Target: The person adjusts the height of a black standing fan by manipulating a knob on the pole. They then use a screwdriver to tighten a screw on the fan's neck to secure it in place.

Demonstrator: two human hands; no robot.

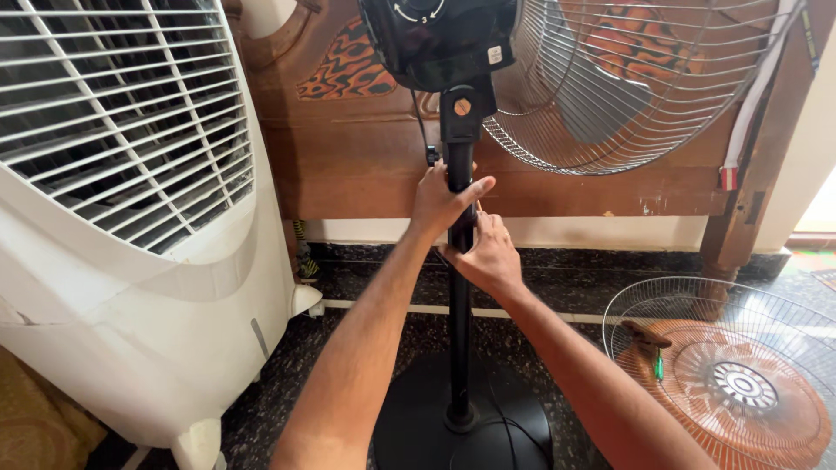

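Both hands are clamped on the black fan pole (459,296) at the centre of the frame. Left hand (440,202) first: its forearm rises from the bottom edge, slanting up and to the right, fingers wrapped round the pole from the left, thumb laid across the front. Right hand (489,257) sits just below it, touching, coming in from the lower right with the forearm stretched long across the frame; its fingers curl round the pole's right side, and what they press on underneath is hidden by the hand itself.

Sweeping across now: far left, a big white air cooler (131,218) fills the frame top to bottom, its top cut off. Centre, the pole runs down into a round black base (409,426), clipped by the bottom edge. Up top, the black motor housing (435,39) is cut by the upper edge. Upper right, the wire rear guard (644,130) shows a grey blade (592,104) behind its bars, partly out of frame. Lower right, a loose wire front guard (723,365) lies on the dark speckled floor (279,383), its right rim cut off.
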